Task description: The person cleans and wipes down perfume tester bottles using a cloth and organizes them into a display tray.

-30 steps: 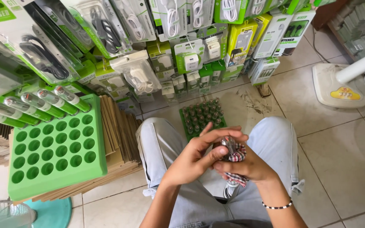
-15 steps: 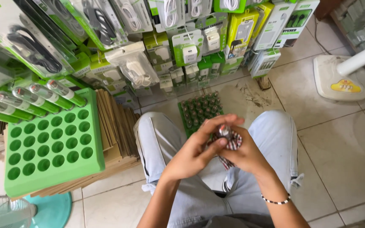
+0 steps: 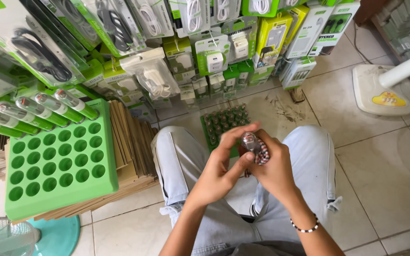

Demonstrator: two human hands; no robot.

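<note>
Two hands meet above the lap, between the knees of a seated person. The right hand is closed around a checked cloth and a small shiny cylinder, whose clear rounded tip stands out on top. The left hand comes from the side; its thumb and first fingers pinch the tip of the cylinder, the other fingers loosely curled. To wipe it well, I think the right hand should hold firm while the left turns the piece slowly, so the cloth reaches all around.

On the floor ahead lies a small green tray full of similar dark pieces. To the left, a bigger green tray with round holes leans on a stack of cardboard sheets; only its top row holds green tubes. Hanging packages of cables and chargers crowd close above. A white fan base stands at the right, well apart.
</note>
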